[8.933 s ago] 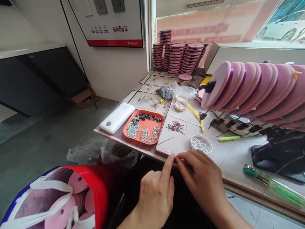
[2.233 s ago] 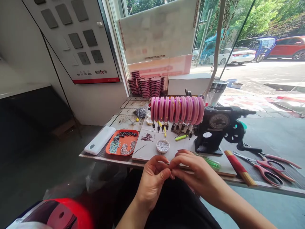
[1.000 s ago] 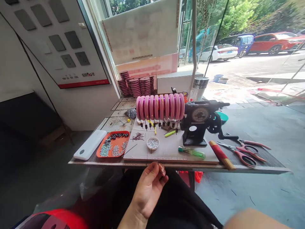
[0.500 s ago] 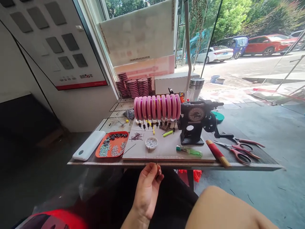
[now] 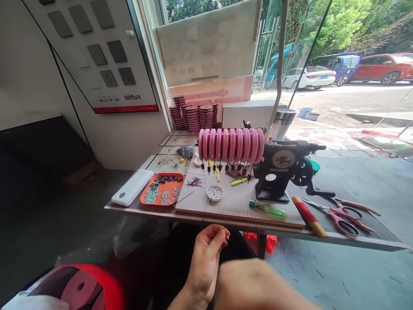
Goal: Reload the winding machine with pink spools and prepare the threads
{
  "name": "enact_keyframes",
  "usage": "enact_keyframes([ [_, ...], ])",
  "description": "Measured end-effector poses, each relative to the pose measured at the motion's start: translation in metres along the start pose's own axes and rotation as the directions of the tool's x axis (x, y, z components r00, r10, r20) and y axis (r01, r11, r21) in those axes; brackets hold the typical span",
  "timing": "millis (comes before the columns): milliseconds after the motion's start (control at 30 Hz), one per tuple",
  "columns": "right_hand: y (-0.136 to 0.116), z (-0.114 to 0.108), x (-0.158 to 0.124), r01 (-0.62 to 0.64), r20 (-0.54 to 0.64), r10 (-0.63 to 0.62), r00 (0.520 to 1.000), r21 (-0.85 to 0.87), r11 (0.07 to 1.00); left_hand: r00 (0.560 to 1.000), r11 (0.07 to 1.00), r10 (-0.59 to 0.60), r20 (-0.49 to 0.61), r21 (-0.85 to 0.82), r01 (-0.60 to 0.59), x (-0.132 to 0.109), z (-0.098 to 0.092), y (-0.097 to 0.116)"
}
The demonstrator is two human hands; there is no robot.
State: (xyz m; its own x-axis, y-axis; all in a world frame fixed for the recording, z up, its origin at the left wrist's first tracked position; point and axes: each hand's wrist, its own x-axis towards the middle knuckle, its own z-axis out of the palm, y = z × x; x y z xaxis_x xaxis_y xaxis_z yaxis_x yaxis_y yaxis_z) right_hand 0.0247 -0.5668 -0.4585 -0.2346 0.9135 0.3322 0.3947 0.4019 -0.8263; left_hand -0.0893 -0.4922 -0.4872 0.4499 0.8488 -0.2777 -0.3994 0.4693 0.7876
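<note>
My left hand (image 5: 208,254) is raised just below the table's front edge. Its thumb and fingertips are pinched together on something tiny, too small to name. My right hand (image 5: 248,275) is a blur close to the camera, beside the left wrist, and its fingers are hidden. Beyond the hands, on a pale board (image 5: 232,214), stands a small white bowl (image 5: 215,192) of tiny silvery pieces. Behind it is a hand-cranked winder (image 5: 280,165) carrying a row of pink spools (image 5: 230,145), with black pieces hanging on short lines underneath.
An orange tray (image 5: 167,191) with small parts and a white slab (image 5: 132,187) lie at left. Along the right are a green-handled screwdriver (image 5: 267,209), a brush (image 5: 309,216), and scissors (image 5: 342,217). Stacked spools (image 5: 193,116) stand behind. A red-rimmed container (image 5: 111,284) sits low left.
The view has turned slightly left, so everything sits further right. My right arm has swung in from the lower right towards the left wrist. My left hand keeps its pinch.
</note>
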Motion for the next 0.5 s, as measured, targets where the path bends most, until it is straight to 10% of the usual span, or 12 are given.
enact_keyframes([
  [167,0.020,-0.003,0.007,-0.310,-0.345,0.399,0.850,0.285,0.907,0.999,0.998,0.024,0.034,0.064,-0.026,-0.008,0.003,-0.001],
  [500,0.034,-0.001,0.021,-0.265,-0.132,0.472,0.872,0.683,0.680,0.982,0.976,0.025,0.186,0.209,-0.064,-0.010,0.005,0.005],
])
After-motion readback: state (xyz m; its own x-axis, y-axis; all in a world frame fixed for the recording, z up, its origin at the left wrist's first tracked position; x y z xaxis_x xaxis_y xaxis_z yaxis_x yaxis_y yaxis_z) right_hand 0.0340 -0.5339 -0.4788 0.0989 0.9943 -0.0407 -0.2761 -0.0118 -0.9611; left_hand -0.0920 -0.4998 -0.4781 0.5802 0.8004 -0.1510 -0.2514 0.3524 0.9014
